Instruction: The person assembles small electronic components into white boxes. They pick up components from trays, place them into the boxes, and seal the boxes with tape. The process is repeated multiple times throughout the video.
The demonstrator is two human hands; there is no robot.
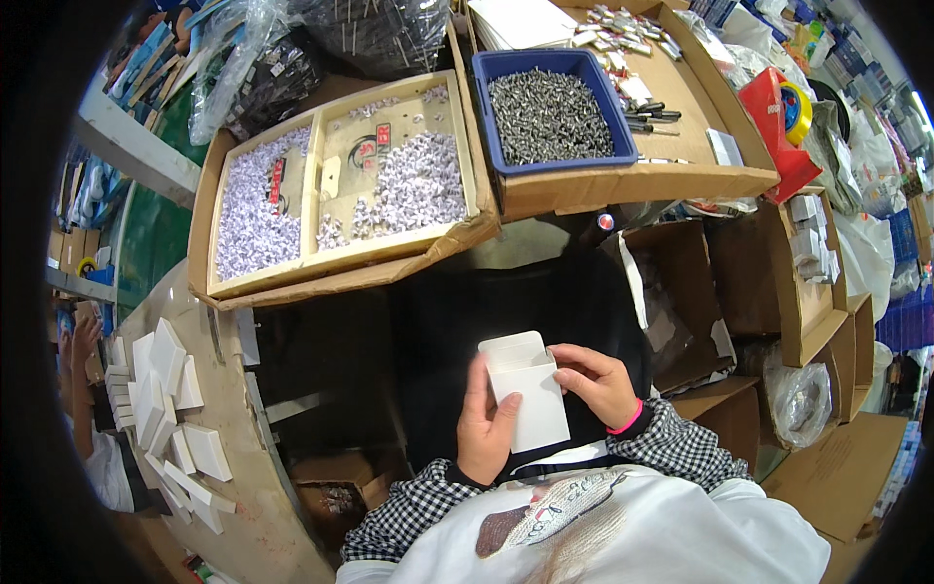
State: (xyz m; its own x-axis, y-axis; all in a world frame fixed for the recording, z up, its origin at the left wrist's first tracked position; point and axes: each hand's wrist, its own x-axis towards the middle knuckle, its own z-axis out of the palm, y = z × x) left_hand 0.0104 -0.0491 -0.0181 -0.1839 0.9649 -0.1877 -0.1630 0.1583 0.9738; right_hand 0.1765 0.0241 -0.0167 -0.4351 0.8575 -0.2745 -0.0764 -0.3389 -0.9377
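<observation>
- White cardboard carton, small and rectangular (527,399), sits at lower centre of the frame, held upright between both hands with its top flap open.
- Left hand (484,428) wraps the carton's left edge; its fingers (476,382) lie pressed together along the side, thumb on the front face.
- Right hand (595,382) grips the carton's upper right corner, fingers curled and pinching the edge; a pink band circles the wrist.
- Blue plastic bin of small grey metal parts (550,109) stands at upper centre, inside a large brown cardboard tray (681,180).
- Divided brown cardboard box of small white-and-purple pieces (341,195) lies at upper left, well apart from the hands.
- Stack of flat white cartons (170,409) rests on a surface at lower left.
- Red tape dispenser (783,122) sits at upper right.
</observation>
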